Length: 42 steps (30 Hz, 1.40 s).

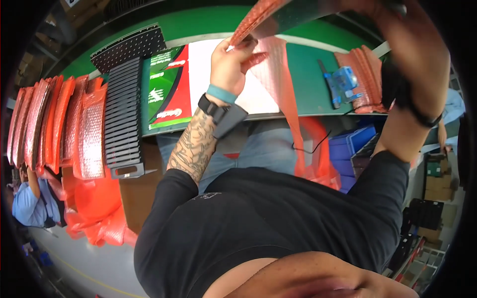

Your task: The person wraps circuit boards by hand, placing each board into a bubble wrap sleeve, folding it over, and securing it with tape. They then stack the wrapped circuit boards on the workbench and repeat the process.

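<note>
A red bubble-wrap piece is raised above the far side of the green bench. My left hand has its fingers closed at the wrap's lower end. A dark, flat shape runs along the wrap toward the upper right; blur hides what it is. Up there my right hand is smeared by motion, so its fingers cannot be made out. Under my left hand lies a flat printed sheet in green, red and white. A sheer pink-red strip of bubble wrap crosses the bench and hangs over its near edge.
Left of the printed sheet is a black slotted rack, beside a row of red bubble-wrap pouches. At right lie a blue tape dispenser and folded bubble wrap. Blue bins stand below. A person is at far left.
</note>
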Each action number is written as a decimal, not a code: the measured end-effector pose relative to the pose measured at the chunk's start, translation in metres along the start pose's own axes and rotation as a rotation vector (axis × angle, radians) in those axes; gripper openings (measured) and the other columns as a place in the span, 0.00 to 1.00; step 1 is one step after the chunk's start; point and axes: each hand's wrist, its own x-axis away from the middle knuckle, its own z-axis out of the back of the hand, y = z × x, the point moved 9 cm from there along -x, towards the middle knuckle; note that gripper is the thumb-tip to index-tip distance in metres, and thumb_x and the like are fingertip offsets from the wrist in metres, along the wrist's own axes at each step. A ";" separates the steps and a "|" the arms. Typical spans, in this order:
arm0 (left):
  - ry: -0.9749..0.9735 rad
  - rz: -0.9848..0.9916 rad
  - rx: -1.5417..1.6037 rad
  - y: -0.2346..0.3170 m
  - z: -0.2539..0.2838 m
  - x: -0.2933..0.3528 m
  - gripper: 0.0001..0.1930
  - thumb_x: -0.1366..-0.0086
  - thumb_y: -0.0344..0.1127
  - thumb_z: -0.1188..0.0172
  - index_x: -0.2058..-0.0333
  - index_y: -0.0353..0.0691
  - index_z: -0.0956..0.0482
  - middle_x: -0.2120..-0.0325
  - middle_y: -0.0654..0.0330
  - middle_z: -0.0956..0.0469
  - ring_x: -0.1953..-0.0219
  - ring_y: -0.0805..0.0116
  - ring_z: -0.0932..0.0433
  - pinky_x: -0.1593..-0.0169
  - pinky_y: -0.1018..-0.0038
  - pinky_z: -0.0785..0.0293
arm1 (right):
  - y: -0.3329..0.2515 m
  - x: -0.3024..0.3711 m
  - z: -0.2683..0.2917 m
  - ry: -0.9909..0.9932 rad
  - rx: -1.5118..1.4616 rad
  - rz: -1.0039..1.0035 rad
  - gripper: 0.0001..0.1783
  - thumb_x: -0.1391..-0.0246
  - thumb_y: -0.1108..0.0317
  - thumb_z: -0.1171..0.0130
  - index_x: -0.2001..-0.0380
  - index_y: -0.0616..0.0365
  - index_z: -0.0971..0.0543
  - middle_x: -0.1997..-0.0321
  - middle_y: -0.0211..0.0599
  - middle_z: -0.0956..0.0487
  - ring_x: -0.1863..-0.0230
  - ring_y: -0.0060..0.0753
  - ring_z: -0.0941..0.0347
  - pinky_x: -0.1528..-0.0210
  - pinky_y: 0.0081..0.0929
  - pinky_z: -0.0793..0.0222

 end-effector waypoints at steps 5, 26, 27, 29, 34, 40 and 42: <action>-0.035 0.221 0.428 -0.025 -0.013 -0.029 0.16 0.30 0.25 0.50 0.45 0.31 0.28 0.49 0.48 0.22 0.47 0.55 0.21 0.44 0.56 0.22 | -0.019 0.044 -0.024 0.076 0.281 0.127 0.15 0.57 0.85 0.39 0.63 0.64 0.18 0.64 0.42 0.15 0.63 0.38 0.17 0.60 0.28 0.23; -0.181 0.480 0.658 -0.081 0.028 0.060 0.22 0.25 0.41 0.53 0.42 0.30 0.30 0.46 0.46 0.23 0.43 0.51 0.24 0.37 0.53 0.29 | -0.006 0.177 -0.204 0.172 0.027 -0.019 0.14 0.58 0.72 0.39 0.64 0.56 0.17 0.58 0.35 0.16 0.56 0.36 0.18 0.59 0.31 0.24; -0.173 0.522 0.657 -0.086 0.031 0.059 0.22 0.25 0.41 0.53 0.42 0.30 0.30 0.46 0.46 0.23 0.43 0.51 0.24 0.37 0.53 0.29 | -0.005 0.182 -0.208 0.172 -0.003 -0.038 0.15 0.59 0.73 0.39 0.64 0.57 0.17 0.57 0.37 0.16 0.54 0.38 0.19 0.58 0.32 0.24; -0.018 0.566 0.352 -0.104 0.052 0.053 0.17 0.28 0.37 0.47 0.48 0.30 0.27 0.51 0.47 0.21 0.49 0.52 0.21 0.43 0.55 0.24 | 0.009 0.191 -0.220 0.119 -0.031 -0.084 0.15 0.54 0.72 0.39 0.60 0.58 0.17 0.55 0.38 0.16 0.52 0.36 0.19 0.57 0.32 0.25; 0.075 0.618 0.214 -0.097 0.046 0.049 0.12 0.32 0.30 0.42 0.53 0.29 0.25 0.54 0.48 0.19 0.54 0.53 0.18 0.50 0.59 0.19 | 0.029 0.196 -0.179 0.003 -0.320 -0.254 0.23 0.55 0.81 0.33 0.52 0.64 0.23 0.51 0.41 0.21 0.50 0.29 0.23 0.50 0.24 0.27; -0.017 0.327 0.135 -0.032 -0.003 0.043 0.15 0.32 0.26 0.44 0.48 0.27 0.27 0.52 0.47 0.20 0.50 0.51 0.19 0.44 0.55 0.21 | 0.076 0.264 -0.202 0.152 -1.268 -0.822 0.19 0.51 0.73 0.32 0.55 0.62 0.21 0.55 0.38 0.19 0.57 0.32 0.21 0.58 0.24 0.27; -0.080 0.342 0.182 -0.024 -0.028 0.045 0.15 0.32 0.26 0.45 0.47 0.27 0.27 0.51 0.47 0.20 0.49 0.51 0.19 0.44 0.54 0.21 | 0.073 0.292 -0.238 -0.010 -1.413 -0.909 0.17 0.38 0.61 0.39 0.50 0.59 0.19 0.53 0.28 0.17 0.53 0.24 0.22 0.54 0.21 0.29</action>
